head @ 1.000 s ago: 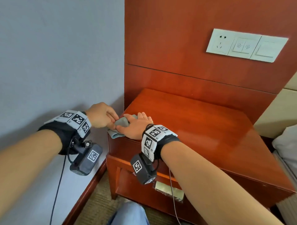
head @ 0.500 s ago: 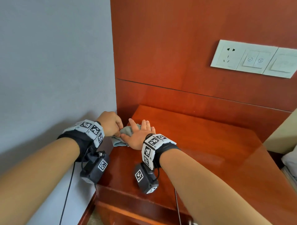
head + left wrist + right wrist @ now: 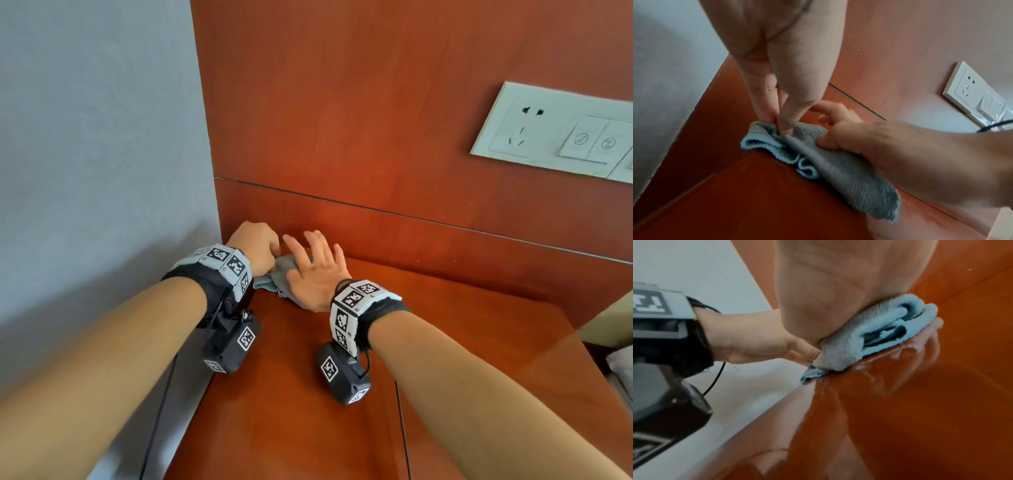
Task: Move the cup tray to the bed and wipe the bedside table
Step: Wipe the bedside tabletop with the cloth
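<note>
Head view high, looking down, wrist views close, low, all sharing the cloth [image 3: 279, 275]

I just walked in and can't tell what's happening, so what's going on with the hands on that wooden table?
A person is wiping a glossy reddish-brown wooden bedside table with a folded light blue-grey cloth. The right hand presses flat on the cloth, fingers spread, while the left hand pinches its bunched end. The cloth sits at the table's far left corner, where the grey wall meets the wooden wall panel. No cup tray is visible on the table.
</note>
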The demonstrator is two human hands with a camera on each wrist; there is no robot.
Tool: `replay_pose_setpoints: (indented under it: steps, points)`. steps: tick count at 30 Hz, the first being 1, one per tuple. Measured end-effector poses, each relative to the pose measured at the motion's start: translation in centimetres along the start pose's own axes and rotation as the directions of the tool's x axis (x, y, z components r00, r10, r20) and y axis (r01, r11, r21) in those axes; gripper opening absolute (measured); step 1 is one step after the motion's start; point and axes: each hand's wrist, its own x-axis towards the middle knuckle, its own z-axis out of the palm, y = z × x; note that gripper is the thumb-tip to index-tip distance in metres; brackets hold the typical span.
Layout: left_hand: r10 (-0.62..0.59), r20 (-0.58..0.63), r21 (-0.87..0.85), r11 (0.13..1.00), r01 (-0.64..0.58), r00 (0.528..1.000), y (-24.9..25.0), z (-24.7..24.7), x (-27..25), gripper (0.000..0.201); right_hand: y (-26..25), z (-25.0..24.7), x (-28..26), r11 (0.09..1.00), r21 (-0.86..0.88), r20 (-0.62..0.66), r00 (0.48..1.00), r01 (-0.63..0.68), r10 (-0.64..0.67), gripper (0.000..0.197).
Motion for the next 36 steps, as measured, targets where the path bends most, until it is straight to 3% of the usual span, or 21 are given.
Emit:
replay_pose_setpoints:
  steps: [3, 6, 9, 14, 18, 25, 29, 36]
  points:
    - [-0.016, -0.044, 0.014, 1.000, 0.016, 0.999, -0.2, 0.5, 0.9, 0.016, 0.2, -0.8, 0.7, 0.982, -0.117, -0.126, 0.979, 0.146, -0.161, 0.047]
    - [-0.067, -0.106, 0.008, 0.998, 0.068, 0.992, -0.9, 0.6, 1.3, 0.012, 0.4, -1.2, 1.3, 0.972, -0.075, -0.041, 0.973, 0.223, -0.226, 0.028]
    - [-0.081, -0.082, -0.019, 0.997, 0.079, 0.993, -1.8, 0.7, 1.1, 0.027, 1.2, -1.0, 1.3, 0.970, 0.017, 0.054, 0.969, 0.242, -0.242, 0.038]
    - [-0.061, -0.099, -0.004, 0.998, 0.061, 0.993, -1.6, 1.1, 1.7, 0.031, 0.8, 0.4, 2.3, 0.942, -0.149, 0.213, 0.940, 0.302, -0.268, 0.057]
    - [-0.062, -0.107, -0.082, 0.995, 0.053, 0.992, -0.5, 1.2, 2.4, 0.015, 0.8, 0.5, 3.8, 0.977, -0.110, 0.116, 0.978, 0.184, -0.172, 0.054]
    - [0.056, 0.057, 0.066, 0.996, -0.060, 0.997, 0.7, 1.4, 3.1, 0.020, 1.1, 0.8, 4.8, 0.995, -0.098, 0.015, 1.000, 0.017, -0.015, 0.048]
    - [0.089, 0.103, 0.068, 0.993, -0.096, 0.991, 3.0, 1.7, 3.5, 0.030, 3.1, -1.0, 3.2, 0.983, -0.174, 0.054, 0.997, 0.057, -0.048, 0.046]
    - [0.173, 0.153, 0.093, 0.978, -0.188, 0.973, 10.1, 4.6, 4.2, 0.040, 9.6, -2.6, -1.6, 0.983, -0.182, 0.052, 0.998, -0.013, 0.023, 0.044]
